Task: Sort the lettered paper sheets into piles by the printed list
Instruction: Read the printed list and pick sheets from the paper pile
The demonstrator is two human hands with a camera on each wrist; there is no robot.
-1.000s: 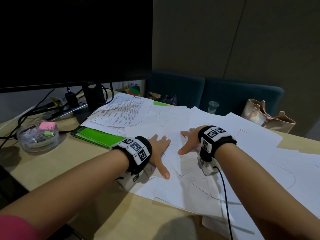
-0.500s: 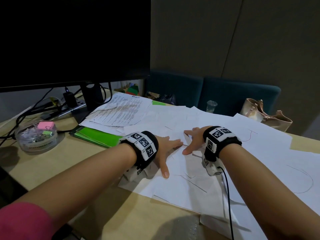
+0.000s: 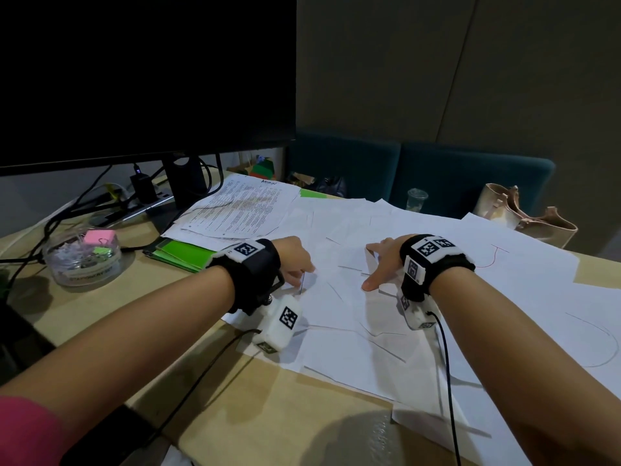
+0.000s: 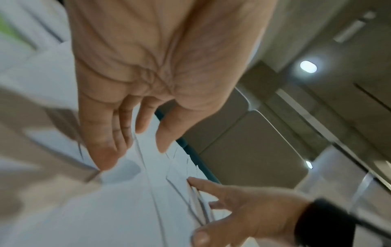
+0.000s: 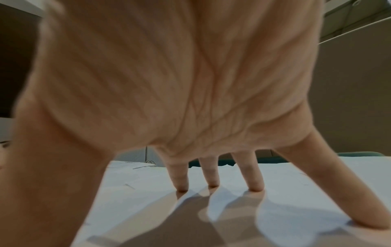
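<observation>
Several white lettered sheets [image 3: 353,331] lie overlapping across the desk; one at the right shows a red letter [image 3: 497,257]. The printed list [image 3: 242,210] rests at the back left, under the monitor. My left hand [image 3: 297,264] is turned on its side, and its straight fingers [image 4: 105,150] lie under the raised edge of one sheet [image 3: 302,282], with the thumb above. My right hand [image 3: 376,267] is spread flat, and its fingertips [image 5: 213,183] press on the sheets [image 5: 285,192]. It also shows in the left wrist view [image 4: 243,203].
A dark monitor [image 3: 148,79] and its cables fill the back left. Green folders [image 3: 181,253] and a clear tub of clips [image 3: 84,260] sit left of the papers. A beige bag [image 3: 524,216], a plastic cup [image 3: 416,198] and teal seat backs [image 3: 470,176] stand behind the desk.
My left hand lay flat on the papers; it has rolled onto its side and lifted a sheet's edge. My right hand stays spread on the sheets.
</observation>
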